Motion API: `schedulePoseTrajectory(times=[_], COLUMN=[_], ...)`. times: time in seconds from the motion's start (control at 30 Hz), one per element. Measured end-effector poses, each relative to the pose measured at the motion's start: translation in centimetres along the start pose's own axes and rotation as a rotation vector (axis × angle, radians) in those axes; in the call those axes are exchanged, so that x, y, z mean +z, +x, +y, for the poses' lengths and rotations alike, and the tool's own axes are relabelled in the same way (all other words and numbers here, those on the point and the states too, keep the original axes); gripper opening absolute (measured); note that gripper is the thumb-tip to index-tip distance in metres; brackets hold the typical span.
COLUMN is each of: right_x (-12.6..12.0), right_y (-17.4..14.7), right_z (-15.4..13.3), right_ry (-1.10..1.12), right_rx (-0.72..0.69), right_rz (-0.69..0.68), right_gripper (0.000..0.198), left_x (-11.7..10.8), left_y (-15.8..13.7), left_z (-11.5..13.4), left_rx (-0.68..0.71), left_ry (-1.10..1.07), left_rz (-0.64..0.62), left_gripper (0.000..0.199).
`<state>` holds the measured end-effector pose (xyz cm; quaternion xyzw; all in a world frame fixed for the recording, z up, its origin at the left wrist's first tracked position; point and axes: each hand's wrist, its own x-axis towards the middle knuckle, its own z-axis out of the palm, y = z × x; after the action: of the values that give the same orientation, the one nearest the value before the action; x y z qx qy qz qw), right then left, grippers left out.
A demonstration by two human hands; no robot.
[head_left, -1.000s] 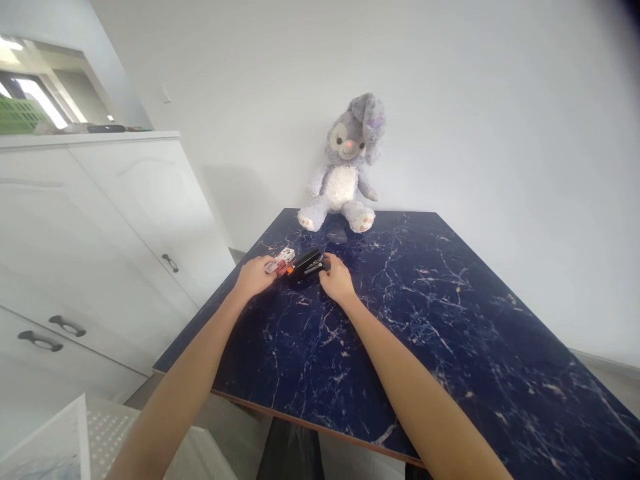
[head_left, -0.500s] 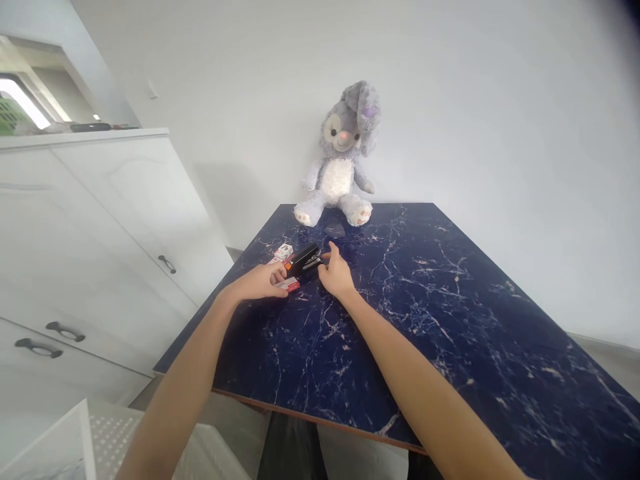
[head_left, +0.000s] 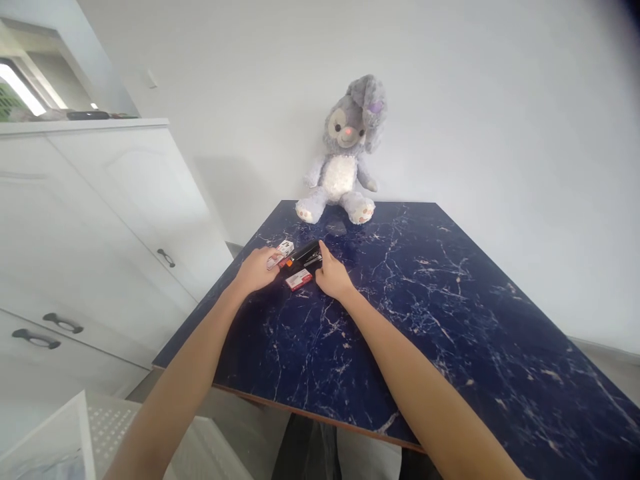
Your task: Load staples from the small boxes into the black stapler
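Observation:
A black stapler point(head_left: 305, 254) with an orange patch near its left end lies on the dark blue marbled table. My right hand point(head_left: 334, 275) is at its right end, index finger stretched along the tip and thumb lower down. At the stapler's left, my left hand point(head_left: 257, 270) has its fingers and thumb closed around a small white-and-red box point(head_left: 273, 261), partly hidden by the fingers. Another small white box point(head_left: 285, 247) stands just beyond those fingertips. In front of the stapler, a flat red-and-white box point(head_left: 299, 279) lies untouched between my hands.
A grey plush rabbit point(head_left: 341, 175) sits at the table's back edge against the wall, with a small dark object point(head_left: 336, 228) before its feet. White cabinets point(head_left: 100, 220) stand at the left. A white perforated container point(head_left: 107, 427) is below the table's front left.
My left hand has moved off the front red-and-white box and the stapler's orange end, back to the boxes at the left. My right index finger has come down against the stapler's end.

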<state>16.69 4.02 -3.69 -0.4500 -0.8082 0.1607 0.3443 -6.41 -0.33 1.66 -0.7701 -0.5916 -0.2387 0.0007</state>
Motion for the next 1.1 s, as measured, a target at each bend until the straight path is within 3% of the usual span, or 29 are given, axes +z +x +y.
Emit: schedulePoseTrajectory(times=[0.1, 0.17, 0.33, 0.43, 0.6, 0.73, 0.8, 0.93, 1.1], right_x=[-0.1, -0.2, -0.4, -0.3, -0.7, -1.5, -1.7, -1.9, -2.5], right_y=[0.0, 0.0, -0.4, -0.3, 0.2, -0.1, -0.5, -1.2, -2.1], right_z=[0.0, -0.1, -0.5, -0.6, 0.1, 0.2, -0.3, -1.7, -2.5], right_ry=[0.028, 0.032, 0.016, 0.015, 0.224, 0.262, 0.181, 0.063, 0.095], right_rx=[0.011, 0.014, 0.025, 0.023, 0.159, 0.259, 0.222, 0.11, -0.109], right_rz=[0.008, 0.007, 0.014, 0.026, 0.112, 0.371, 0.431, 0.351, 0.153], right_gripper=[0.081, 0.08, 0.079, 0.08, 0.061, 0.043, 0.038, 0.027, 0.017], left_x=[0.4, 0.8, 0.8, 0.6, 2.0, 3.6, 3.7, 3.3, 3.7], left_y=[0.3, 0.5, 0.2, -0.2, -0.5, -0.4, -0.2, 0.4, 0.8], left_z=[-0.6, -0.6, -0.4, 0.4, 3.0, 4.5, 4.3, 2.0, -0.8], left_rx=[0.092, 0.079, -0.102, -0.14, 0.01, 0.18, 0.161, 0.01, -0.076], left_ry=[0.051, 0.067, -0.077, -0.292, -0.339, -0.183, -0.136, -0.047, -0.069], left_rz=[-0.074, -0.063, 0.228, 0.305, 0.187, 0.166, 0.22, 0.286, 0.122], left_gripper=[0.026, 0.022, 0.03, 0.035, 0.033, 0.023, 0.023, 0.031, 0.04])
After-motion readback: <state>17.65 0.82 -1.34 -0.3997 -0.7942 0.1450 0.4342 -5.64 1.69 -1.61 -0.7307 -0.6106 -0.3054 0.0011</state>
